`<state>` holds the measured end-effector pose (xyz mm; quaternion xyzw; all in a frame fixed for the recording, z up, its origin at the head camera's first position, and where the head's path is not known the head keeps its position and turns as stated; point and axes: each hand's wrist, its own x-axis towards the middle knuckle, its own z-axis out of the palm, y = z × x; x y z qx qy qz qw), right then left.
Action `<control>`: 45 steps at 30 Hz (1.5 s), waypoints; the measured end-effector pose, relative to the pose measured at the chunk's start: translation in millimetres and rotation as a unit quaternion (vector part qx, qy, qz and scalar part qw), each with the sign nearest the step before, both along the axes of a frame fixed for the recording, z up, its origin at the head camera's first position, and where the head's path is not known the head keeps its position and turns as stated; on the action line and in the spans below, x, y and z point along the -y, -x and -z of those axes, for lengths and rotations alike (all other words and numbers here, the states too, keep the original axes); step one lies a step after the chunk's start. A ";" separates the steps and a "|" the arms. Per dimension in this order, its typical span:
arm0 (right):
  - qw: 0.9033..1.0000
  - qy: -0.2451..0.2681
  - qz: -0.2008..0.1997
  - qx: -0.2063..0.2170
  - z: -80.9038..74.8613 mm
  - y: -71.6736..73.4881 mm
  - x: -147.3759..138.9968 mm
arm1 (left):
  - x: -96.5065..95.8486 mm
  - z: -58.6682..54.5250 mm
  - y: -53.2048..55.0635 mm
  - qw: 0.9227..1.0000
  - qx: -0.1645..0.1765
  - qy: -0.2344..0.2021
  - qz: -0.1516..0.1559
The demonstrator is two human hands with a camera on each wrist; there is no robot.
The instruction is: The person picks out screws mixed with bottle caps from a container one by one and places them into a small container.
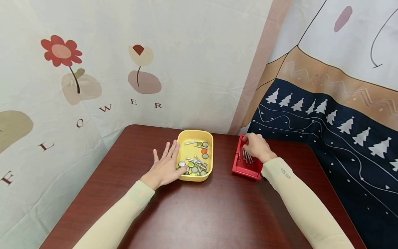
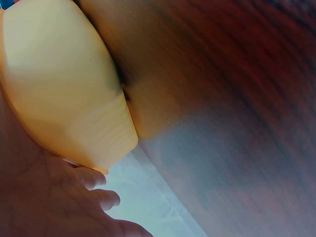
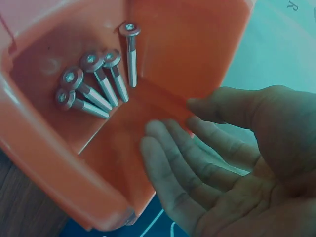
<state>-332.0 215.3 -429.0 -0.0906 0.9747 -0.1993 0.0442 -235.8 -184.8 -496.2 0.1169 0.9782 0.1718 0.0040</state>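
Observation:
My left hand lies along the left side of a yellow tray, its fingers straight and spread and its thumb over the near-left rim. In the left wrist view the tray's smooth outer wall stands beside the palm. Inside lie several bolts and round discs. At the right, my right hand is over a red bin. The right wrist view shows its fingers loosely bent, thumb apart, with nothing between them. Several silver socket-head bolts lie side by side in the bin, close to those fingertips.
Both containers stand toward the back of a dark reddish wooden table. Behind it hangs a pale cloth with flower prints. A dark blue cloth with white trees hangs along the right side.

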 end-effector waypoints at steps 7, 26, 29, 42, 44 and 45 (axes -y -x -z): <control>0.998 0.006 -0.003 -0.062 2.5 -9.7 9.3 | 0.2 -0.1 -0.1 1.000 -0.004 -0.002 0.000; 0.981 0.008 -0.147 -0.126 8.2 -26.5 62.3 | -0.8 -2.6 -0.4 1.000 -0.005 -0.002 0.001; 0.976 -0.003 -0.171 -0.131 9.3 -26.6 69.8 | -1.0 -3.0 -1.1 1.000 -0.004 -0.002 0.001; 0.959 -0.073 -0.242 -0.126 10.0 -28.3 102.3 | -0.6 -2.1 -0.1 1.000 -0.002 -0.003 0.003; 0.955 -0.091 -0.257 -0.115 9.5 -28.7 108.0 | -0.6 -2.1 -0.3 1.000 -0.002 -0.003 0.003; 0.954 -0.099 -0.263 -0.108 9.0 -28.9 111.1 | -0.6 -2.4 -0.8 1.000 0.000 -0.003 0.003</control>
